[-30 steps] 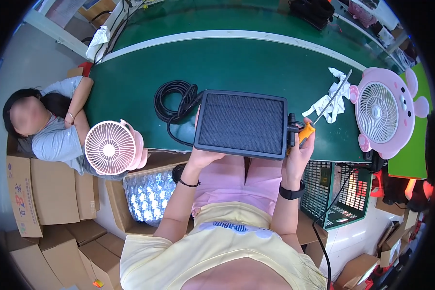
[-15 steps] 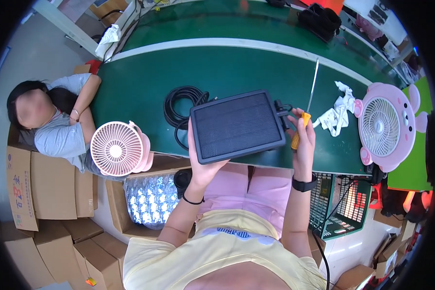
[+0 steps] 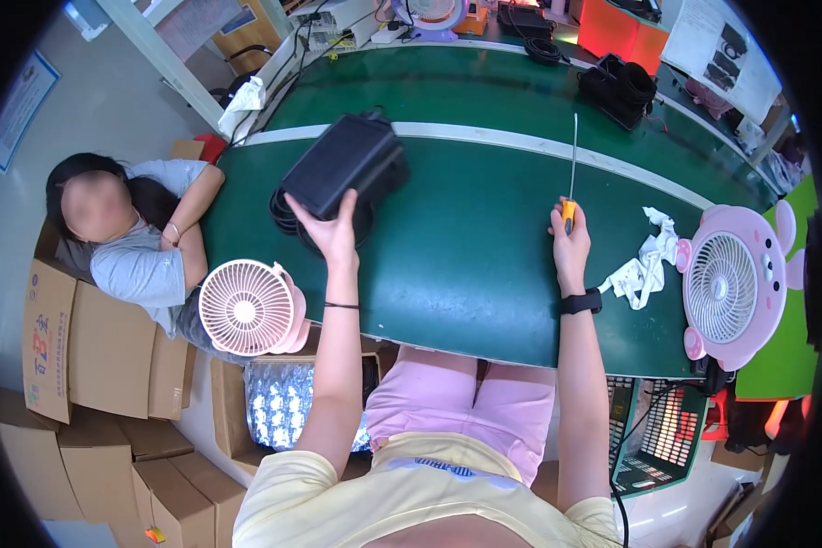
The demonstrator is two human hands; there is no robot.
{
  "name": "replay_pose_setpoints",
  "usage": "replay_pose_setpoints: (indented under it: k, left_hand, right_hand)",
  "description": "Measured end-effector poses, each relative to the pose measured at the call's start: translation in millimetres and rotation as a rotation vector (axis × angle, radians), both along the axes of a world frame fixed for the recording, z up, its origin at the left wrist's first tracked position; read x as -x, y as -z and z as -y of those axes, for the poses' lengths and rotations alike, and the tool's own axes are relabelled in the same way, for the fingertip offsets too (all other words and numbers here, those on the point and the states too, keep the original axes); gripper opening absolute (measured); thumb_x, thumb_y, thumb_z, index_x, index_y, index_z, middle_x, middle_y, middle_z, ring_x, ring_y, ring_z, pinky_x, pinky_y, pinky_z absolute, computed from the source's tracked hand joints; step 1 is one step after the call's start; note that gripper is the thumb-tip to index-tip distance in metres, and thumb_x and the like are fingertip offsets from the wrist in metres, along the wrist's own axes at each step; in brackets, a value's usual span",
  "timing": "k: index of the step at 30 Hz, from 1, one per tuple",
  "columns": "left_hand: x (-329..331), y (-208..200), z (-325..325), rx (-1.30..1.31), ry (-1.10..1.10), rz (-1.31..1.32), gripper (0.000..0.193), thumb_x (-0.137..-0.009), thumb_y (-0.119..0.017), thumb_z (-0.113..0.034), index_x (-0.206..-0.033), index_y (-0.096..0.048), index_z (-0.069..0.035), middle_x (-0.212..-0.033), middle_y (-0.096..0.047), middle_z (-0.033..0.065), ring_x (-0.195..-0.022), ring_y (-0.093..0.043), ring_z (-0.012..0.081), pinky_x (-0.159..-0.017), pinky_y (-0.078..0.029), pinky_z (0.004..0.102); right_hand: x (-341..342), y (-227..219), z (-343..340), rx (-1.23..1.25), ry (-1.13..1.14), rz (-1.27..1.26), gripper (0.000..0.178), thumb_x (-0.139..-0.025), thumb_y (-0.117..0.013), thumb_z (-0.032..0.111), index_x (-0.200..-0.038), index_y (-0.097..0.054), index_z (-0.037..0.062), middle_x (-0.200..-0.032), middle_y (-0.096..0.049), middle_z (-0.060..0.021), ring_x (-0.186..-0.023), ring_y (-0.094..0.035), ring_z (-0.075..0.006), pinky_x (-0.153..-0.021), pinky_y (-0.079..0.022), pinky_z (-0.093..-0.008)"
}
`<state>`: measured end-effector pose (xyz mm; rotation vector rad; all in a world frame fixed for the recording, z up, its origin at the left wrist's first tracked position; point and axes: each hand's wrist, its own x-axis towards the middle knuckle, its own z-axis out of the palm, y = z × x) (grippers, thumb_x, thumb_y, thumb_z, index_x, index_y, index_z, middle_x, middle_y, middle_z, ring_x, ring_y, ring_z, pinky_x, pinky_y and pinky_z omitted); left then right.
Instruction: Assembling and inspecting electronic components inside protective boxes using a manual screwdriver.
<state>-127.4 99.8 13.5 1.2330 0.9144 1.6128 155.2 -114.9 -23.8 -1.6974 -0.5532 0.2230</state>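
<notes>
My left hand (image 3: 331, 234) grips a black rectangular panel (image 3: 333, 169) by its near edge, tilted over the green bench at left of centre. Motion blurs its far side. Part of a coiled black cable (image 3: 281, 210) shows beneath and beside it. In my right hand (image 3: 572, 251) is a screwdriver (image 3: 569, 213), its yellow-and-black handle wrapped by the fingers and its long metal shaft pointing away from me. Right of that hand lies a crumpled white cloth or paper (image 3: 644, 265), untouched.
A pink fan (image 3: 247, 306) stands at the bench's left front edge, near a seated person (image 3: 142, 228) with folded arms. On the right is a pink animal-shaped fan (image 3: 726, 285). A green crate (image 3: 653, 438) and cardboard boxes (image 3: 110, 347) sit below the bench (image 3: 466, 247).
The panel has moved left and away from me, from both hands' midst into my left hand alone. My right hand with the screwdriver now stands apart from it. The view has tilted up.
</notes>
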Motion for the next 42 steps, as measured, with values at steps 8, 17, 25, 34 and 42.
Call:
replay_pose_setpoints:
  k: [8, 17, 25, 34, 42]
  left_hand:
    - [-17, 2, 33, 0.073, -0.305, 0.023, 0.097, -0.082, -0.082, -0.010, -0.157, -0.020, -0.003, -0.159, -0.026, 0.0196, -0.146, -0.029, 0.0298, -0.120, -0.023, 0.0491]
    - [-86, -26, 89, -0.426, 0.380, -0.262, 0.017, -0.086, -0.065, 0.005, -0.098, -0.068, -0.007, -0.100, -0.065, 0.0095, -0.095, -0.063, 0.0221, -0.088, -0.050, 0.0313]
    - [-147, -4, 79, -0.842, 0.595, -0.787, 0.014, -0.088, -0.064, -0.002, -0.100, -0.065, -0.010, -0.087, -0.059, 0.0096, -0.082, -0.060, 0.0301, -0.071, -0.052, 0.0405]
    - [-142, 22, 84, -0.807, 0.790, -0.974, 0.018, -0.088, -0.060, -0.001, -0.099, -0.065, -0.014, -0.085, -0.060, 0.0079, -0.083, -0.066, 0.0295, -0.070, -0.056, 0.0414]
    - [-142, 26, 79, -0.890, 0.762, -0.915, 0.015, -0.084, -0.064, -0.002, -0.096, -0.066, -0.012, -0.082, -0.058, 0.0074, -0.077, -0.065, 0.0288, -0.065, -0.055, 0.0406]
  right_hand:
    - [-7, -2, 5, -0.214, 0.069, -0.255, 0.035, -0.098, -0.063, 0.018, -0.132, -0.061, 0.0064, -0.095, -0.064, -0.0012, -0.076, -0.057, -0.0066, -0.069, -0.050, -0.0221]
    - [-5, -5, 3, -0.195, 0.054, -0.261, 0.034, -0.096, -0.064, 0.016, -0.129, -0.063, 0.0061, -0.094, -0.064, -0.0015, -0.073, -0.056, -0.0060, -0.068, -0.050, -0.0217]
    - [-4, 3, -2, -0.121, 0.059, -0.134, 0.033, -0.095, -0.065, 0.018, -0.126, -0.065, 0.0084, -0.080, -0.062, 0.0004, -0.064, -0.057, -0.0059, -0.061, -0.049, -0.0225]
    - [6, -7, -2, 0.052, -0.022, 0.103, 0.031, -0.090, -0.068, 0.016, -0.119, -0.067, 0.0061, -0.088, -0.070, -0.0138, -0.075, -0.067, -0.0218, -0.071, -0.052, -0.0316]
    - [20, -13, -6, -0.011, -0.233, 0.373, 0.032, -0.093, -0.066, 0.014, -0.124, -0.063, 0.0047, -0.095, -0.069, -0.0117, -0.081, -0.067, -0.0181, -0.077, -0.054, -0.0299]
